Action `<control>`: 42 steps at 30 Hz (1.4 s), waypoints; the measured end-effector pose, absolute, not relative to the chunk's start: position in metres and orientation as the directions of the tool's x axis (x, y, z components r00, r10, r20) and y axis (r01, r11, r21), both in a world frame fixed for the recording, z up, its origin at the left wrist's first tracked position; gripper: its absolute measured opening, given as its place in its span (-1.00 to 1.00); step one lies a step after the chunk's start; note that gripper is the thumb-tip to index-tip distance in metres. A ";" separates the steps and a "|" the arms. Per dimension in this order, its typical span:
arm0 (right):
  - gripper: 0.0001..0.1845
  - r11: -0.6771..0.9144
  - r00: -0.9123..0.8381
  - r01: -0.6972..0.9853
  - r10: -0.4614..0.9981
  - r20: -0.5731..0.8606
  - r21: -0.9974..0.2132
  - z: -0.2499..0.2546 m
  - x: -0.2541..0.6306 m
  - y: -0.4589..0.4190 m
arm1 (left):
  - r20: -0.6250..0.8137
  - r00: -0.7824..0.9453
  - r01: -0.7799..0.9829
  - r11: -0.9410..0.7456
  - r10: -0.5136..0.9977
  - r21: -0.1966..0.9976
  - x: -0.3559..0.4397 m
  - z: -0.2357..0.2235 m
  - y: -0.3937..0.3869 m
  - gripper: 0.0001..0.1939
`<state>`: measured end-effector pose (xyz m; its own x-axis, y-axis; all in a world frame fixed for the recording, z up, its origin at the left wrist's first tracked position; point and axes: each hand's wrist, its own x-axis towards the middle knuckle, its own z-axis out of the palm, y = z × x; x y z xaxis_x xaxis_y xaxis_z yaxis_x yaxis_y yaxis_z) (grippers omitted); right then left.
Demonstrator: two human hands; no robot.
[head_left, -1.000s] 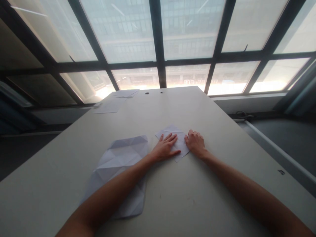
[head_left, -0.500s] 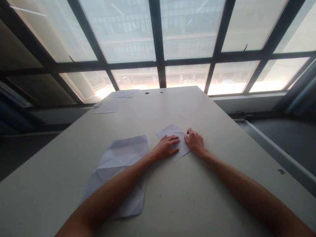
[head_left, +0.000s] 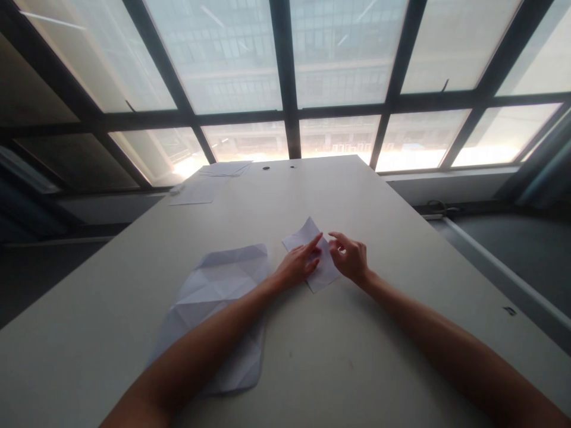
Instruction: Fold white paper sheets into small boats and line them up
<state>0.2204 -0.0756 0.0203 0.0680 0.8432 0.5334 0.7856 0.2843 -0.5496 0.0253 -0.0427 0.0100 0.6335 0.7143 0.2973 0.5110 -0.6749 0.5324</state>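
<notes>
A small folded sheet of white paper (head_left: 309, 228) lies on the white table in front of me, its top corner pointing away. My left hand (head_left: 298, 264) rests on the folded paper, index finger stretched toward its upper right edge and thumb apart. At the paper's right edge is my right hand (head_left: 352, 255), with the index finger extended, the other fingers bent and a gap showing inside the curl. Nothing is visibly pinched there. Under my left forearm lies a larger creased sheet of paper (head_left: 214, 276), partly hidden by the arm.
Several flat white sheets (head_left: 191, 193) lie at the table's far left. Near the far edge is a dark round hole (head_left: 266, 168). The white table (head_left: 401, 249) ends before a wall of framed windows (head_left: 339, 53). A small dark mark (head_left: 509, 311) is at the right edge.
My left fingers have gone from spread flat to a pointing index finger. My right index finger has lifted and stretched out. The folded paper's top corner reaches slightly farther away.
</notes>
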 end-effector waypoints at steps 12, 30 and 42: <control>-0.44 0.497 -0.159 0.409 0.865 0.476 -0.765 0.012 0.217 -0.080 | 0.256 0.585 0.474 -0.580 0.769 0.662 0.024 0.012 -0.040 -0.59; -0.35 0.325 0.012 0.234 0.941 0.337 -0.916 0.009 0.231 -0.053 | -0.079 0.575 -0.086 0.155 0.814 0.984 0.012 0.029 -0.041 -0.47; -0.58 0.260 0.344 0.273 0.873 0.347 -0.926 -0.009 0.258 -0.027 | -0.037 0.415 -0.248 0.152 0.909 0.957 0.012 0.028 -0.030 -0.37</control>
<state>0.2579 -0.0274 -0.0091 0.3440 0.8726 0.3467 0.2733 0.2602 -0.9261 0.0123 -0.0295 0.0276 0.4147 0.9092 -0.0371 -0.2482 0.1523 0.9567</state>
